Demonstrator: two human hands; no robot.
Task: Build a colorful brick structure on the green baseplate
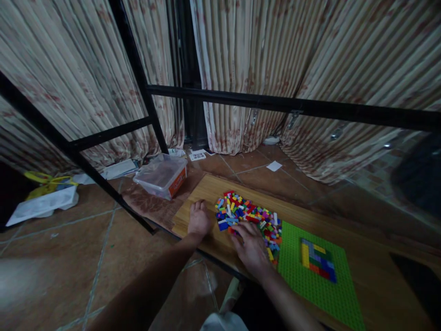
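Right hand (253, 248) lies palm down on the bricks' (248, 212) near edge, grip spread, any hold hidden; the pile runs left-right ahead of it, near the counter's (203, 186) left end; left hand (199, 219) rests loosely open, empty, just beside

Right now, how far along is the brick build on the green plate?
Done: a small brick patch, yellow, blue, green and red, sits on the green baseplate. In hand: the right hand rests on the loose brick pile; the left hand lies flat on the table. Left: most of the baseplate is bare, and many bricks lie loose.
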